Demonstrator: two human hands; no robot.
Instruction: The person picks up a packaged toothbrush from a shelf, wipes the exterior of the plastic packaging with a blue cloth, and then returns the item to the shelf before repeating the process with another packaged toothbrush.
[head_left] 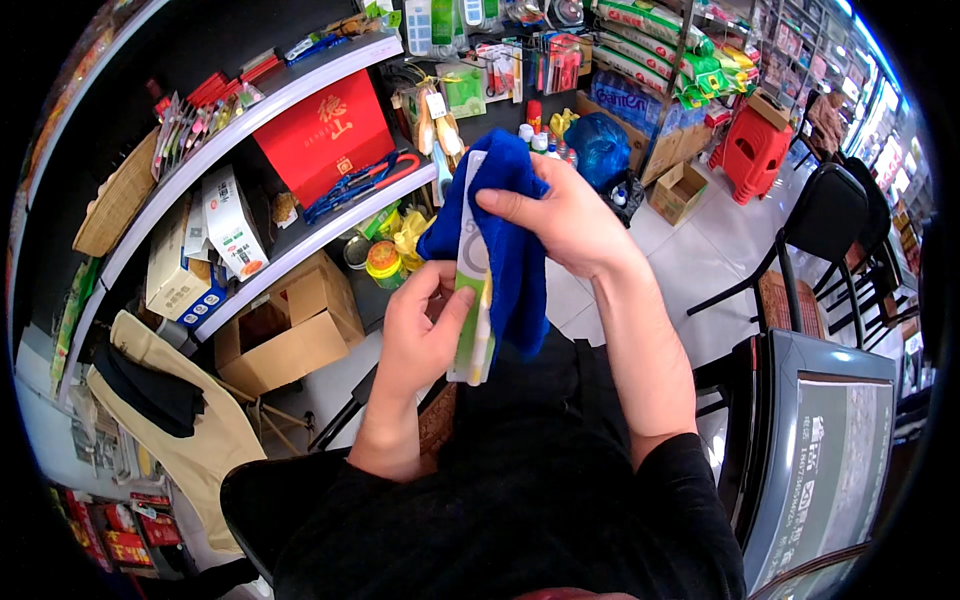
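Up in front of my chest is a narrow white and green package (470, 270), long and flat, held upright with a slight tilt. A deep blue cloth (520, 290) drapes behind and over its top and hangs down on the right. My left hand (432, 318) pinches the lower part of the package between thumb and fingers. Higher up, my right hand (550, 213) grips the blue cloth, its thumb lying across the front by the package's edge. The fingers of the right hand are mostly hidden behind the cloth.
Shelves at the left hold a red box (325, 135), scissors and cartons, with an open cardboard box (290, 325) below. A beige folding chair (165, 420) stands lower left. To the right are a red plastic stool stack (750, 150), black chairs (835, 205) and a glass-topped table (830, 460).
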